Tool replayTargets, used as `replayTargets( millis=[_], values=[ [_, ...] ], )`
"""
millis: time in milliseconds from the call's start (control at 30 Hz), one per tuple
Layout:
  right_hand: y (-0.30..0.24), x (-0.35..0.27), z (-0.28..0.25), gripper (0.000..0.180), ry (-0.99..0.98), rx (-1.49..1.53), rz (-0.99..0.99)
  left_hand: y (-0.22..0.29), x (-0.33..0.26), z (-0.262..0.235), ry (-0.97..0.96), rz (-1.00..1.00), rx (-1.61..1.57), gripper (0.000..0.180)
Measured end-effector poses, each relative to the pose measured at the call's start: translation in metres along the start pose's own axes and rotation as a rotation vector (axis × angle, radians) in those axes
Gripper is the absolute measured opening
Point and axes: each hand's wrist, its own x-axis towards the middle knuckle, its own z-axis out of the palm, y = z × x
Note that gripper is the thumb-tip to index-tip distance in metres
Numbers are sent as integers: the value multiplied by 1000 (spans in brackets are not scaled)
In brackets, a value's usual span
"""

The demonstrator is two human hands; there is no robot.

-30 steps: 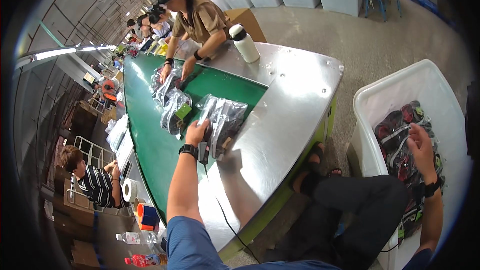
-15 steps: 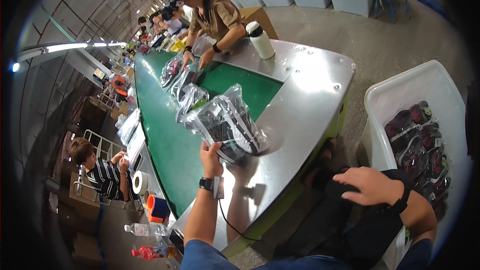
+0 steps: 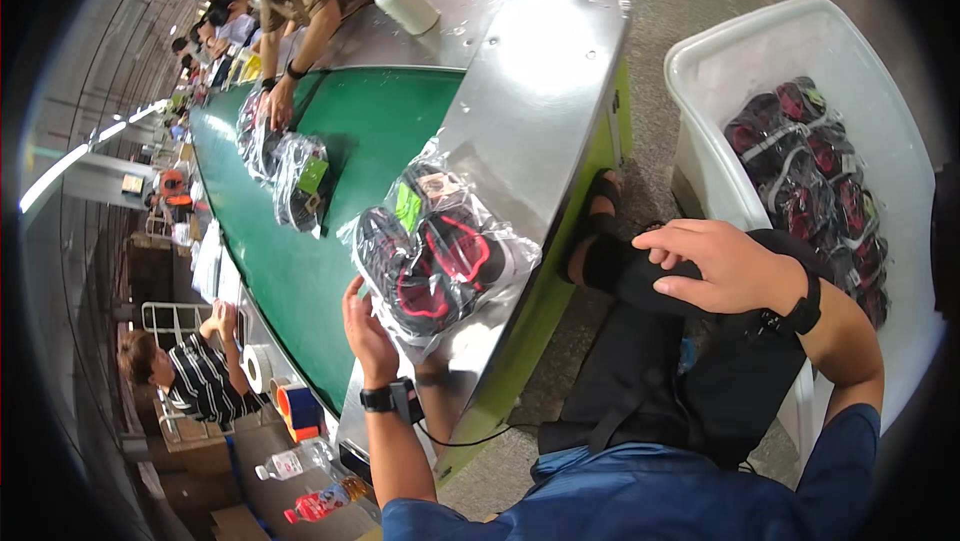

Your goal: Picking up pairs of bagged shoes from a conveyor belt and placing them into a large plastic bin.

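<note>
A clear plastic bag with a pair of black shoes with red trim and a green tag (image 3: 430,251) lies on the metal end of the work table, uppers showing. My left hand (image 3: 368,339) is at the bag's near left edge, fingers apart and slightly bent; whether a fingertip touches the plastic is hard to tell. Over my knee, my right hand (image 3: 715,266) hovers or rests with fingers loosely stretched and nothing in them. More bagged shoes (image 3: 300,181) lie farther up the green belt (image 3: 370,106), next to a co-worker's hand (image 3: 278,103).
A large white bin (image 3: 690,131) holding several bagged shoes (image 3: 815,181) stands at my right. A white bottle (image 3: 402,1) is on the far metal edge. Tape rolls (image 3: 297,409) and drink bottles (image 3: 318,503) stand at left. A person in stripes (image 3: 205,376) is beyond the belt.
The bag my left hand gripped with soles showing now lies with uppers showing, and the fingers have opened. The view has shifted right and down. My right hand stays over my knee.
</note>
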Motion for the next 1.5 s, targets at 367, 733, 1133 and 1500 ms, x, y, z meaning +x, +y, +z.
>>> replayTargets(
  millis=[367, 733, 1133, 1500],
  values=[
    [-3, -7, 7, 49, 90, 183, 69, -16, -7, 63, -233, -417, -410, 64],
    [-4, 1, 11, 77, 136, 701, 234, -24, -31, 164, -400, -428, -399, 73],
    [15, -12, -24, 25, 382, 1498, 288, -2, -28, 228, -532, -295, -339, 74],
    [53, -276, -50, 27, 1206, 1095, 227, -3, -10, 189, -276, -87, 124, 46]
  ],
)
